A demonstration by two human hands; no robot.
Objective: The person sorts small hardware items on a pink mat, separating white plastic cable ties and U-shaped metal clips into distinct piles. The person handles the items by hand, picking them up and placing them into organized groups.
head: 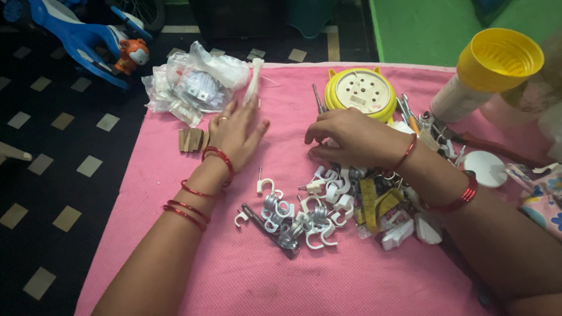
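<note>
My left hand point(239, 131) lies flat on the pink cloth point(234, 275), fingers apart, fingertips near a bundle of white cable ties point(253, 82). It holds nothing. My right hand point(351, 137) is curled over the top of a heap of white cable clips point(319, 205), fingers pinched together at its left side; what they pinch is too small to tell. Metal springs point(281, 219) and a dark screwdriver-like tool point(260, 222) lie among the clips. Both wrists wear red bangles.
A round yellow extension box point(362, 92) sits beyond my right hand. Clear plastic bags of parts point(196, 85) lie at the cloth's far left, small wooden pieces point(192, 139) beside them. A yellow funnel point(497, 58), a white disc point(485, 168), yellow tape measure point(372, 202) are right.
</note>
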